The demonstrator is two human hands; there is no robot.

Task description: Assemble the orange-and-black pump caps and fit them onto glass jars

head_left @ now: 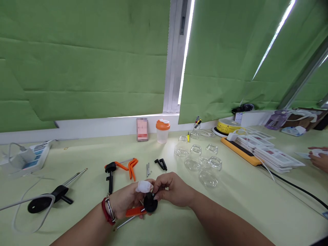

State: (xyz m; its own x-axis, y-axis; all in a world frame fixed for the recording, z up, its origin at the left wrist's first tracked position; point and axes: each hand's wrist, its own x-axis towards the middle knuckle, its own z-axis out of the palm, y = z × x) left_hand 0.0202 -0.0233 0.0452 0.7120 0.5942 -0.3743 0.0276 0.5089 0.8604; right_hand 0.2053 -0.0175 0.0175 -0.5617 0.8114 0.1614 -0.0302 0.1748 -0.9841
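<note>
My left hand (128, 196) is closed around a tool with a round black head (150, 204), an orange lever (135, 211) and a thin metal rod (125, 222). A white wrap (144, 186) covers one of its fingertips. My right hand (175, 189) pinches at the top of the black head; what lies between its fingertips is hidden. Beyond my hands lie orange angled levers (132, 167), two black angled pieces (161, 164) and thin metal pins (148, 169). A similar black-and-orange tool (111, 168) lies left of them.
At far left are a black tool with a rod (57, 194), a white cable and a power strip (38, 159). Several glass jars (193, 159) stand to the right. A lidded cup (162, 131), an orange power strip (241, 151), stacked cards (271, 153) and another person's hand (320, 159) are farther off.
</note>
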